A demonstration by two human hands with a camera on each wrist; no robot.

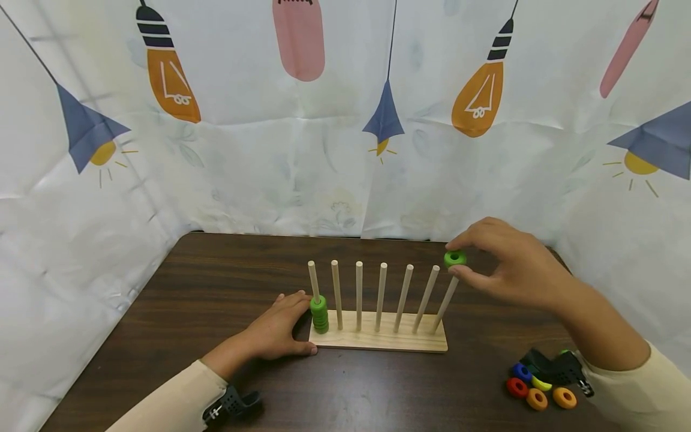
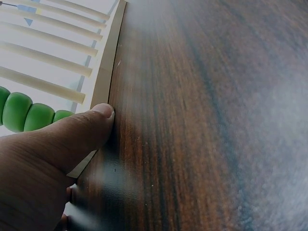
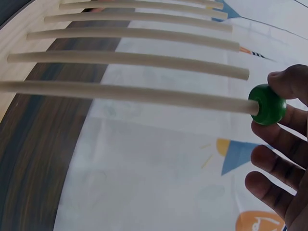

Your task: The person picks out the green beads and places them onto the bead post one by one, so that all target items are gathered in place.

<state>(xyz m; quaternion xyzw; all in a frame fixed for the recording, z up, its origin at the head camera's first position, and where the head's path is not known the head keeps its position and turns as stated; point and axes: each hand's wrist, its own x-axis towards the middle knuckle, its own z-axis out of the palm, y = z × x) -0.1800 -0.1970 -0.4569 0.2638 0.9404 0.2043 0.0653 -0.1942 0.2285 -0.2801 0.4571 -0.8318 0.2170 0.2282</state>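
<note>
A wooden peg stand [image 1: 378, 340] with a row of several upright pegs stands on the dark table. Its leftmost peg carries a stack of green beads [image 1: 319, 318]. My left hand [image 1: 276, 330] holds the stand's left end, the thumb [image 2: 98, 118] along the front edge and the other fingers partly hidden behind. Over at the rightmost peg [image 3: 144, 95], my right hand [image 1: 515, 264] pinches a green bead [image 1: 455, 262] between thumb and fingers. In the right wrist view that bead [image 3: 272, 108] sits right at the peg's tip, while the remaining fingers spread away from it.
Loose beads lie on the table at the right, below my right forearm: a red one [image 1: 511, 390], a blue one [image 1: 522, 370], a yellow one [image 1: 541, 384] and orange ones [image 1: 565, 403]. A black wrist strap [image 1: 558, 367] partly covers them. A printed curtain [image 1: 324, 168] hangs behind the table.
</note>
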